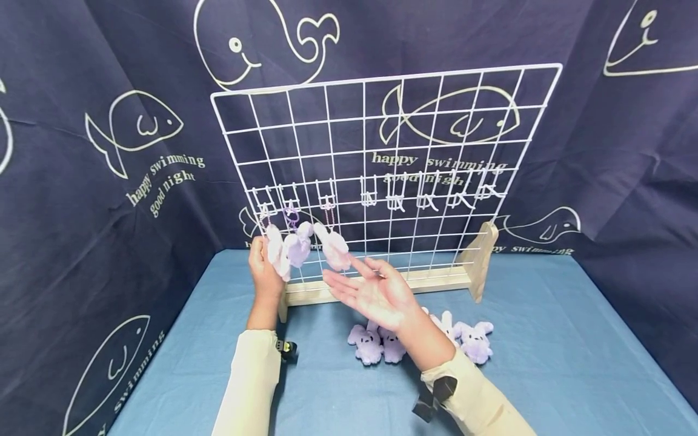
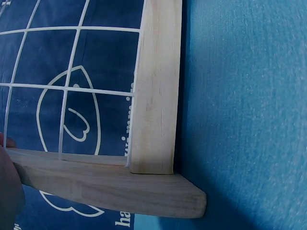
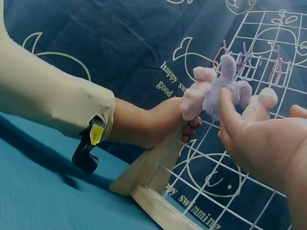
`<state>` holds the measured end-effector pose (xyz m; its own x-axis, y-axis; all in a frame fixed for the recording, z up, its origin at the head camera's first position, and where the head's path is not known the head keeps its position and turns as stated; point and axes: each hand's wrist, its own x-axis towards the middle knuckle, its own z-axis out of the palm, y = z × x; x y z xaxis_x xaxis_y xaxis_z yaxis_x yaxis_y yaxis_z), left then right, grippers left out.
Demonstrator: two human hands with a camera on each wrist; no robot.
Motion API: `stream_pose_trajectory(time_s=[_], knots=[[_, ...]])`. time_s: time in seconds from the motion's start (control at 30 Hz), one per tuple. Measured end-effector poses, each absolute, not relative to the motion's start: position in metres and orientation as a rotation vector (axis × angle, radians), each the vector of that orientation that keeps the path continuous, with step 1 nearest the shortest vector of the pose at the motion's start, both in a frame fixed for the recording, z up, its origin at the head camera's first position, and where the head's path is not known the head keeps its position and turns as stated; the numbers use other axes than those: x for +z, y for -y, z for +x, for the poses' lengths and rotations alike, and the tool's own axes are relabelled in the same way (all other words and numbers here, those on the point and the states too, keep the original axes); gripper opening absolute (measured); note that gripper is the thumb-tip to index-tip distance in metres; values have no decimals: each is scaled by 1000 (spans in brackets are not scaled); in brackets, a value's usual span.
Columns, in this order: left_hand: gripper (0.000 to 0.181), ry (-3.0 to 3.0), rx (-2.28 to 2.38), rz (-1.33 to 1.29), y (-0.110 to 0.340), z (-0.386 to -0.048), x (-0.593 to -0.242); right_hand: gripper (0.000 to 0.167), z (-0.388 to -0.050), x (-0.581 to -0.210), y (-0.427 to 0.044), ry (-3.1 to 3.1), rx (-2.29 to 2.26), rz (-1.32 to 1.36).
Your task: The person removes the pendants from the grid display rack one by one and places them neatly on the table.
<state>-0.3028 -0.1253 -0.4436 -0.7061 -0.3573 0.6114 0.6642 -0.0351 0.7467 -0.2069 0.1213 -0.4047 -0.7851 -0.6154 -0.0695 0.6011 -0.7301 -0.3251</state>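
Nearest, on the blue surface (image 1: 322, 393), lavender plush toys (image 1: 366, 345) and a paler toy (image 1: 446, 324) lie close to the right forearm (image 1: 428, 342); a low sweep of that arm could scatter them.

Beyond them, the right hand (image 1: 376, 297) is palm up, its fingers extended and gripping nothing, by the lower edge of the pink toy (image 1: 336, 251) hanging on the third hook from the left. Whether they touch, I cannot tell. A push from below might lift its beaded chain (image 1: 326, 215) off the hook.

The left hand (image 1: 264, 269) curls its fingers round the wooden side support (image 2: 105, 187), beside a hanging lavender toy (image 1: 297, 245) and another pink one (image 1: 278, 254). A tug there could tilt the wire grid (image 1: 382, 80) and set all three swinging.

Farther right, five bare hooks (image 1: 395, 203) jut out and might snag a sleeve.

The head view hides the left fingers behind a toy; the right wrist view shows them curled at the support. The left wrist view alone details the support's joint with the crossbar (image 2: 156, 96); only the head view shows the toys lying below.
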Motion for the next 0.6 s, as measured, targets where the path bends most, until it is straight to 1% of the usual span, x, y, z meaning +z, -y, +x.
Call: stream_pose_trajectory(time_s=[0.17,0.33,0.47,0.5,0.6], knots=[[29,1547,-1804,-331,124,-302,-443,46,-208,-403,-119,-425,-2455,-115],[30,1539,-1820,-303,123,-302,-442,38,-205,-400,-116,-548,-2497,-107],[33,1541,-1808,-280,123,-301,-440,19,-204,-397,-113,-656,-2566,-77],[33,1545,-1802,-277,123,-301,-440,17,-204,-397,-112,-686,-2585,-77],[33,1550,-1793,-266,123,-301,-440,22,-201,-396,-112,-786,-2639,-87]])
